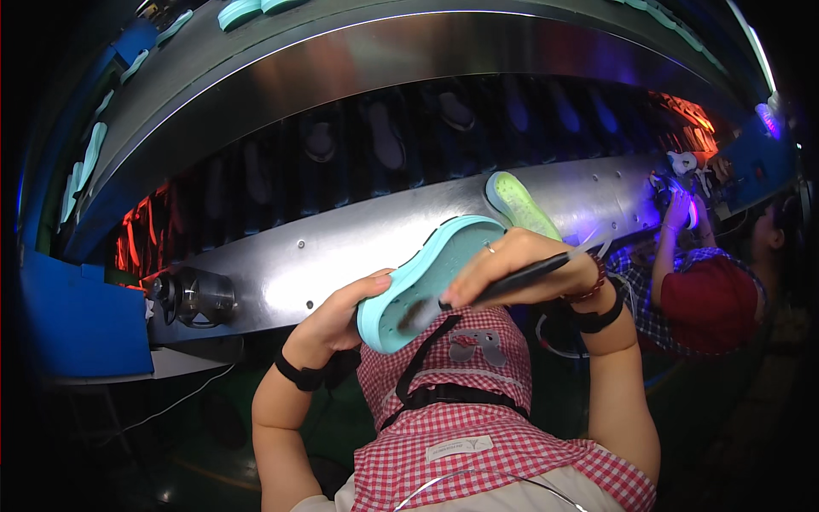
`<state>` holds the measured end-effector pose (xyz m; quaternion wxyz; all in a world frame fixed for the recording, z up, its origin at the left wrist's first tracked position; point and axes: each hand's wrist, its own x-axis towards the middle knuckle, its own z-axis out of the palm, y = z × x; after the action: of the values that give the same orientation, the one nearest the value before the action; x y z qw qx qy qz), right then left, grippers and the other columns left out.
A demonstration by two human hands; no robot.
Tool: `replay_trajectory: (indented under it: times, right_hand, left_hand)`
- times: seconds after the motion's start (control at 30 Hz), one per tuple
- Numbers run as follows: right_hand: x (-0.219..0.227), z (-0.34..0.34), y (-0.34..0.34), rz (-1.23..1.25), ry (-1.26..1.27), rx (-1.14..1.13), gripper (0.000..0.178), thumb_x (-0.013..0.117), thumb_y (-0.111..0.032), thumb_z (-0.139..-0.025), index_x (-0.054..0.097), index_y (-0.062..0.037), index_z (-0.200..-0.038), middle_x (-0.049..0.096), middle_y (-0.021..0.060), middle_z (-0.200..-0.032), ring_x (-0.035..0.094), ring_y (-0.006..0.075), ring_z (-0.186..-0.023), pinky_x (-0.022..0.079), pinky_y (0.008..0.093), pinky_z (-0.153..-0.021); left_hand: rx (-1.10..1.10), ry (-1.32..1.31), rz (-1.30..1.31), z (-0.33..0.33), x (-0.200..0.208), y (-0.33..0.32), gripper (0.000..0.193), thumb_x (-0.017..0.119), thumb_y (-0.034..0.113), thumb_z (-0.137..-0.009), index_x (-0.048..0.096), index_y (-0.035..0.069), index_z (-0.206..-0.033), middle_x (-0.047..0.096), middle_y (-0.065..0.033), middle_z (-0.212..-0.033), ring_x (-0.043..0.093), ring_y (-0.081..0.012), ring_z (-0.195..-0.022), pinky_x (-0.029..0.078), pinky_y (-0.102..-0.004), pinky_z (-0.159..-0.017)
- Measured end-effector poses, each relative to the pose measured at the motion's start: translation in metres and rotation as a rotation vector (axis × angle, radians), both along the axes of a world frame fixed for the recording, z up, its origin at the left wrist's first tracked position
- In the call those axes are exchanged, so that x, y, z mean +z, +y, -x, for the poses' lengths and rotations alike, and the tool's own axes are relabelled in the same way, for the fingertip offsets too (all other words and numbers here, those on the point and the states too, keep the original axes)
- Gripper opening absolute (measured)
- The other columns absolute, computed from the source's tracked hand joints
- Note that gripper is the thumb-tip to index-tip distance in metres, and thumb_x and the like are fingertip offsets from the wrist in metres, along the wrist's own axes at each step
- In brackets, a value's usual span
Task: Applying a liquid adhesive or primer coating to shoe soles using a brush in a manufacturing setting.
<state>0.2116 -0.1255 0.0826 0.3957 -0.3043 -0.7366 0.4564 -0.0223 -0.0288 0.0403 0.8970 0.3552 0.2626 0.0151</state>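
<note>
My left hand (pixel 337 311) grips the heel edge of a turquoise shoe sole (pixel 431 266), thumb over the rim and fingers underneath. The sole is held tilted above my lap, its hollow inner side facing up. In my right hand (pixel 520 260) is a brush (pixel 520 280) with a black handle. Its blurred bristles are down in the sole's heel area and seem to touch the inner surface. A clear thin tube appears at the handle's rear end. Just beyond my right hand, a pale green sole (pixel 520 203) lies on the metal ledge (pixel 269 260).
A metal pot (pixel 205 297) stands on the ledge at left. Behind the ledge, several soles pass through a dark tunnel with red glowing ends (pixel 141 235). Above it runs a belt (pixel 192 64) carrying turquoise soles. At right, a co-worker (pixel 704 286) handles a shoe part under violet light.
</note>
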Motion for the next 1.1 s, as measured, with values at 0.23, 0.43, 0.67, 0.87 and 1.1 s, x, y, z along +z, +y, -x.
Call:
replay_trajectory:
  times: [0.23,0.43,0.67,0.87,1.1]
  right_hand:
    - [-0.013,-0.005,-0.014,0.058,0.007,-0.114,0.019,0.066,-0.004,-0.073,0.063,-0.0007,-0.092,0.064,0.0133,-0.094,0.062,0.0231,-0.090,0.049,0.0299,-0.080]
    - [-0.026,0.002,-0.023,0.114,-0.043,-0.262,0.018,0.068,0.000,-0.071,0.064,0.0013,-0.089,0.065,0.0135,-0.092,0.062,0.0247,-0.091,0.049,0.0311,-0.083]
    - [-0.010,0.028,-0.032,0.079,0.084,-0.492,0.021,0.069,-0.004,-0.070,0.066,-0.0031,-0.091,0.065,0.0078,-0.082,0.061,0.0145,-0.075,0.046,0.0230,-0.068]
    - [-0.051,0.043,-0.013,0.541,0.406,-0.652,0.017,0.066,-0.006,-0.074,0.065,0.0013,-0.089,0.065,0.0068,-0.082,0.060,0.0083,-0.074,0.049,0.0207,-0.066]
    - [-0.063,0.075,-0.027,-0.390,-0.229,-0.619,0.018,0.068,-0.009,-0.066,0.064,-0.0077,-0.083,0.062,0.0067,-0.071,0.059,0.0198,-0.063,0.045,0.0305,-0.058]
  left_hand:
    - [0.061,-0.040,-0.030,0.028,-0.017,0.013,0.059,0.047,0.038,-0.084,0.041,-0.005,-0.124,0.052,-0.0182,-0.115,0.055,-0.0222,-0.099,0.043,-0.0310,-0.087]
    - [0.159,-0.180,-0.156,0.046,-0.020,0.021,0.062,0.040,0.043,-0.085,0.041,-0.005,-0.124,0.054,-0.0182,-0.113,0.056,-0.0237,-0.099,0.044,-0.0321,-0.086]
    - [0.517,-0.447,0.113,0.016,-0.048,0.013,0.074,0.032,0.061,-0.083,0.038,0.002,-0.128,0.047,-0.0168,-0.124,0.044,-0.0364,-0.114,0.033,-0.0519,-0.097]
    - [0.451,-0.440,0.264,-0.011,-0.056,-0.018,0.098,0.014,0.078,-0.073,0.031,-0.002,-0.128,0.046,-0.0247,-0.119,0.044,-0.0381,-0.111,0.034,-0.0493,-0.096]
    - [1.009,-0.310,-0.042,-0.023,-0.046,-0.007,0.085,0.018,0.074,-0.077,0.047,0.002,-0.111,0.053,-0.0141,-0.103,0.051,-0.0317,-0.097,0.038,-0.0450,-0.092]
